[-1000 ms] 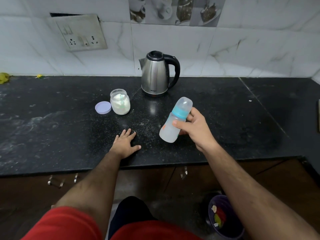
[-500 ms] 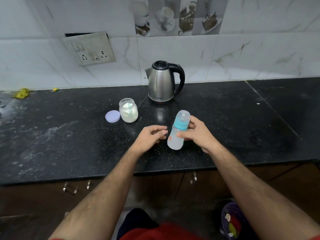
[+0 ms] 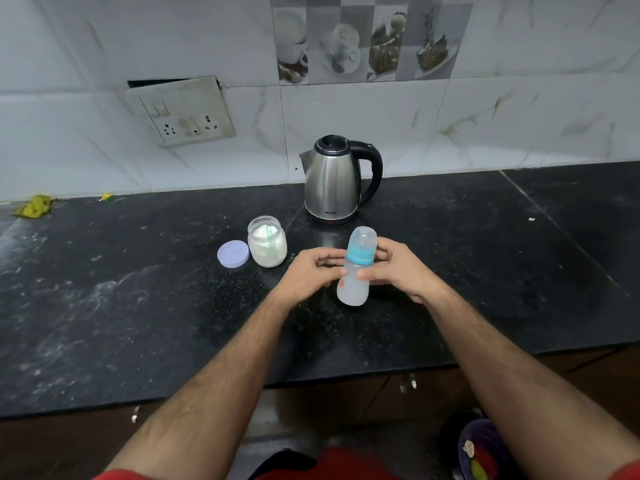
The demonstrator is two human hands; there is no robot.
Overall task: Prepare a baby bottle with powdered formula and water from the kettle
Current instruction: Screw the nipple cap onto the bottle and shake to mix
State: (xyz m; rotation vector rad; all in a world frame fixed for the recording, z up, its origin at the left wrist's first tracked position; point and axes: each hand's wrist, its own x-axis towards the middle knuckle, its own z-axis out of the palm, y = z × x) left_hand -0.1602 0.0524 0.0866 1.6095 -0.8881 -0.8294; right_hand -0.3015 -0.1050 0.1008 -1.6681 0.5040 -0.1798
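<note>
baby bottle (image 3: 354,271) at frame centre, capped, cloudy liquid inside, looks near done. right hand (image 3: 398,268) grips its body; left hand (image 3: 308,271) fingertips pinch its side. formula jar (image 3: 267,245) open, kettle (image 3: 334,180) behind on table (image 3: 104,289).

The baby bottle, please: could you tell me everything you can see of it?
The baby bottle is frosted, translucent plastic with a teal collar, a clear domed cap still on, and a small orange mark on its side. It looks cloudy inside; contents cannot be told. It stands roughly upright, leaning slightly, low over or on the black counter, in front of the kettle. The right hand grips its body; the left hand touches its other side.
</note>
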